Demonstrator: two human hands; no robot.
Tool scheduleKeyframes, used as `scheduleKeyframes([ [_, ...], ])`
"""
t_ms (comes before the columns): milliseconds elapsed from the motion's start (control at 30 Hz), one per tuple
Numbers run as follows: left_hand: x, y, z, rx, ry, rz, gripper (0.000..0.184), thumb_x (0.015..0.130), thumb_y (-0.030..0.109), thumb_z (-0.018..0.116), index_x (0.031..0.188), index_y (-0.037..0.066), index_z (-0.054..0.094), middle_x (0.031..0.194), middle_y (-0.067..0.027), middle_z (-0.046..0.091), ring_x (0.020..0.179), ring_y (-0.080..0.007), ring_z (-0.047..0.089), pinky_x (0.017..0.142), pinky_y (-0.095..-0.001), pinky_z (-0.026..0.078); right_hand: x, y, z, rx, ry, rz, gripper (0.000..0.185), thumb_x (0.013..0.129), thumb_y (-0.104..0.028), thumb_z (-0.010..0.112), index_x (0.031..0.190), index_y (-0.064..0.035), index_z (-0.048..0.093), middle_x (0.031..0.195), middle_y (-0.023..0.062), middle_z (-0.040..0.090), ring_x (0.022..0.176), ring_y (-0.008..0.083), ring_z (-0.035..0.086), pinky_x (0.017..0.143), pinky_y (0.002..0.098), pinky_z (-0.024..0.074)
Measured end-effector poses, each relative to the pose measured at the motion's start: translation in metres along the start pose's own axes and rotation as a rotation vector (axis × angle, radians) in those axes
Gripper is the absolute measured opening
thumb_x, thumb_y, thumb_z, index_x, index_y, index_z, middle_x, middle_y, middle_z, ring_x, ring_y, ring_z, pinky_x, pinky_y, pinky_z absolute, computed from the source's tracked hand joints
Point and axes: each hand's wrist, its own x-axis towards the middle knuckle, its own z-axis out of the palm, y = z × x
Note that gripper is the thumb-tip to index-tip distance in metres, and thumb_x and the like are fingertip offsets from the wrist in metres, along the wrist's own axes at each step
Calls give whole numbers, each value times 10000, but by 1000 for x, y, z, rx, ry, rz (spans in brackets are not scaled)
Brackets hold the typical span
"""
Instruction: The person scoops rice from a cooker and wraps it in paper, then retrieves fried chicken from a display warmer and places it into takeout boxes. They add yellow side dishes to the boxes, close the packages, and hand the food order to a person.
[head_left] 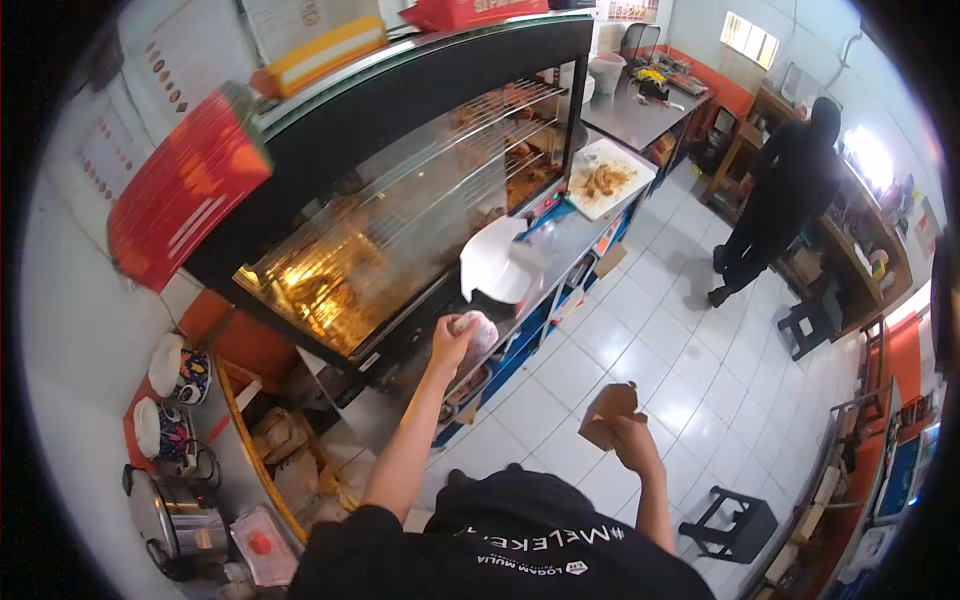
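My left hand (452, 340) is closed on a small white and pink wrapped bundle (477, 334), held above the counter edge in front of the glass display cabinet (400, 200). Out over the tiled floor, my right hand (632, 436) grips a brown cardboard piece (608, 414), which looks folded or like an open box. Just beyond my left hand, a white open container (500, 262) sits on the metal counter. Farther along lies a white tray (610, 178) with brown crumbs or food on it.
A person in black (785, 190) stands at the shelves on the right. Dark stools (735, 522) (815, 322) are on the floor. A large metal pot (175, 515) and patterned containers (180, 375) are at the left. A red box (190, 190) hangs by the cabinet.
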Motion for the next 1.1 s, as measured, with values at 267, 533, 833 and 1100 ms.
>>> scheduleKeyframes([
  [267,168,-17,126,329,-157,-39,574,912,322,728,1284,86,360,1194,-245,599,982,-332,651,775,-453,556,45,35,-68,177,44,171,279,773,22,583,1038,1,672,1014,255,671,1018,442,627,879,471,519],
  [533,189,-75,151,629,-189,-139,565,874,239,726,1278,12,404,1250,-257,594,1194,-423,574,994,-465,467,184,89,-129,180,43,161,271,823,-45,643,1093,-19,652,1079,235,676,1023,443,642,855,458,536],
  [833,155,-19,157,1151,4,130,188,787,157,700,846,-14,651,1034,-238,636,1070,-436,589,911,-490,479,384,148,-241,160,105,59,262,814,11,628,1073,-21,651,1105,219,665,1034,425,643,890,436,529],
  [1100,92,-64,140,1318,720,-282,285,889,221,636,1052,-11,663,1068,-276,669,994,-427,660,843,-551,513,658,248,-286,4,353,-95,217,802,2,524,965,16,667,953,244,673,947,426,641,843,486,518],
])
